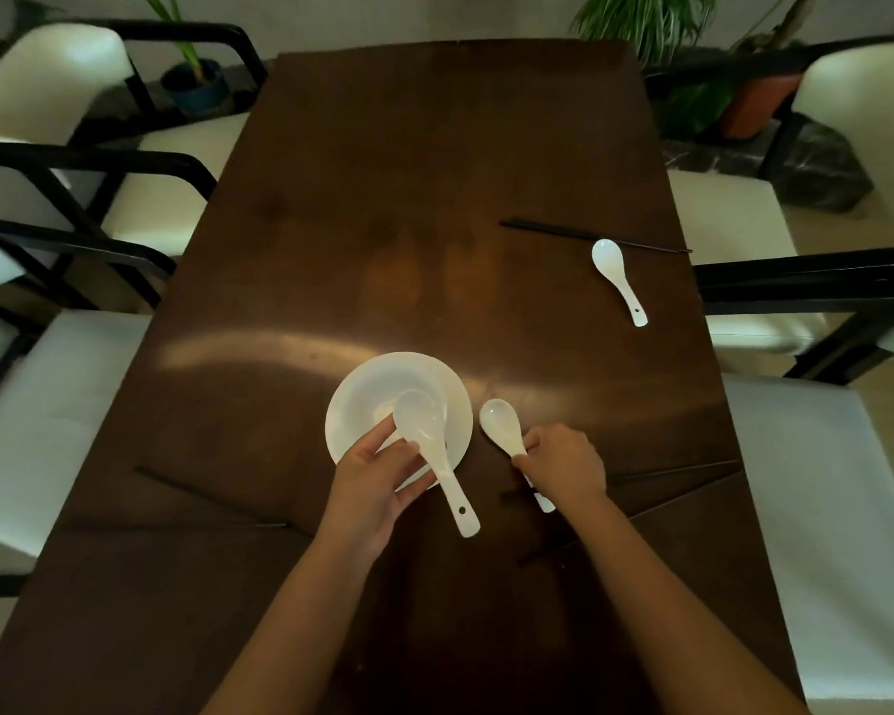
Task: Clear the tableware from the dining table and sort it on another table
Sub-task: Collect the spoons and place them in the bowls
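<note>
A white bowl [383,384] sits on a white plate [463,420] near the front middle of the dark wooden dining table [383,198]. A white soup spoon [434,446] lies in the bowl, its handle sticking out over the rim toward me. My left hand [372,487] grips the near edge of the bowl and plate. My right hand [563,467] is closed on the handle of a second white spoon [501,425] just right of the plate. A third white spoon [618,278] lies at the right side, beside black chopsticks [589,234].
More black chopsticks lie at the near left [202,495] and the near right [682,472]. Cream-cushioned chairs with black frames stand along the left [47,405] and right [821,482]. Potted plants [656,23] stand beyond the far end.
</note>
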Demonstrator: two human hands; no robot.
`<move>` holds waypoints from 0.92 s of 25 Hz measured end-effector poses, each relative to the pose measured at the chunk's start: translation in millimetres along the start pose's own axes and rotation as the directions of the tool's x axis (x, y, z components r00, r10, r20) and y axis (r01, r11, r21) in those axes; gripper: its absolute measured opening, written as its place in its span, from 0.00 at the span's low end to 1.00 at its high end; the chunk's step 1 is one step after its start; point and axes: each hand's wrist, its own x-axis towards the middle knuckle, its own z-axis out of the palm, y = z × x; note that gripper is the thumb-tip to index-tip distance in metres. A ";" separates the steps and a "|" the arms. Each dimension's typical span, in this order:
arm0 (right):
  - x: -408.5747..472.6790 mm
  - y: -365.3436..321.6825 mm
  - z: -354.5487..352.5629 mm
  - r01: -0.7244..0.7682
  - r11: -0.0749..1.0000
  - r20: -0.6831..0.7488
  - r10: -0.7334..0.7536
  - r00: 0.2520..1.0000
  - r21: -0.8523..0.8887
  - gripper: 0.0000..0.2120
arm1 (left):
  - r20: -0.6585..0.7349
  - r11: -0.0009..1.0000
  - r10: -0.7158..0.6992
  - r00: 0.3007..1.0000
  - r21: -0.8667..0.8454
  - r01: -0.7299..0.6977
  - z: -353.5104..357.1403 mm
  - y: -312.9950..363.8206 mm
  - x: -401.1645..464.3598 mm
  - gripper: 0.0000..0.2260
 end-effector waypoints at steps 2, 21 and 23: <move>2.0 -6.0 -0.4 0.012 0.986 -0.008 -0.011 1.000 0.165 0.05 | -0.023 1.000 0.015 1.000 0.000 -0.015 1.0 0.7 -1.4 0.15; -41.2 -59.0 -35.1 0.171 0.861 0.012 -0.201 0.979 0.478 0.05 | -0.097 0.989 0.148 0.984 0.035 -0.146 30.3 -0.5 5.2 0.16; -37.6 -59.1 -34.8 0.242 0.897 -0.001 -0.260 0.965 0.370 0.05 | -0.132 0.988 0.146 0.980 0.063 -0.138 34.1 -1.1 10.0 0.17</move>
